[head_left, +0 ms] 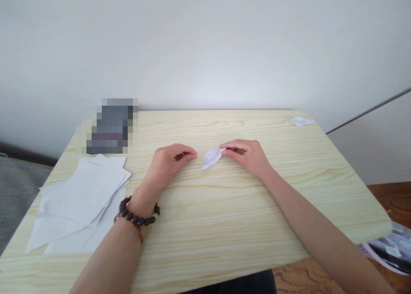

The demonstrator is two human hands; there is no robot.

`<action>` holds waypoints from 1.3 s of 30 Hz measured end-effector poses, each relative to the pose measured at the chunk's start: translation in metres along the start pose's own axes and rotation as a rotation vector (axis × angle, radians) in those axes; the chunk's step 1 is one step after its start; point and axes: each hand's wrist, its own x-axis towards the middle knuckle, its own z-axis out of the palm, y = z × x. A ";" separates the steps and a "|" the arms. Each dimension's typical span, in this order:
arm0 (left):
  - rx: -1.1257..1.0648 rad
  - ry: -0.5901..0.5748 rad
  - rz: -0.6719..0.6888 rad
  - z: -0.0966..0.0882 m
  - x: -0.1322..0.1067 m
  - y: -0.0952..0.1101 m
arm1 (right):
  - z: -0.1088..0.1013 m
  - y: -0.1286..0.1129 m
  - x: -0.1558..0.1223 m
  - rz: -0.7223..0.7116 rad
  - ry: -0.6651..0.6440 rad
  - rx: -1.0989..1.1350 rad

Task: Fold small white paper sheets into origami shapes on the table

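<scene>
Over the middle of the wooden table point(205, 225), my right hand point(247, 155) pinches one tip of a small folded paper point(212, 158). The paper is white, leaf-shaped and pointed at both ends, with a crease along it. My left hand point(171, 161) is just left of the paper, apart from it, thumb and fingers pressed together; whether anything is between them I cannot make out. A second white folded paper point(301, 121) of similar shape lies at the table's far right corner.
Loose white paper sheets point(86, 195) lie in an overlapping pile on the left of the table. Behind them is a dark, pixelated flat object point(111, 127). A white wall point(205, 46) stands along the back edge. A bag-like container point(390, 247) is low at the right.
</scene>
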 end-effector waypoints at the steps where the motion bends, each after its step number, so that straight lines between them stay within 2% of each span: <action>1: -0.004 -0.014 0.008 -0.001 0.000 0.000 | 0.000 0.000 0.000 -0.004 0.005 0.001; 6: -0.008 -0.076 0.012 -0.002 -0.002 0.000 | 0.002 -0.003 0.000 -0.028 0.052 -0.010; 14: -0.018 -0.030 0.043 0.004 0.000 0.000 | 0.009 -0.004 -0.001 -0.217 0.030 -0.081; 17: -0.032 -0.019 0.056 0.007 0.000 0.000 | 0.011 -0.004 -0.001 -0.246 0.017 -0.090; 27: -0.002 0.069 0.056 0.004 0.002 -0.001 | 0.007 -0.002 0.002 -0.094 0.046 -0.071; 33: 0.048 0.105 0.008 0.008 0.004 -0.009 | 0.012 0.002 0.001 -0.008 0.205 -0.039; 36: 0.062 0.158 0.001 0.010 0.004 -0.010 | 0.013 0.004 0.001 0.005 0.230 -0.033; 39: 0.098 0.140 0.022 0.011 0.004 -0.010 | 0.013 0.005 0.002 0.039 0.246 -0.024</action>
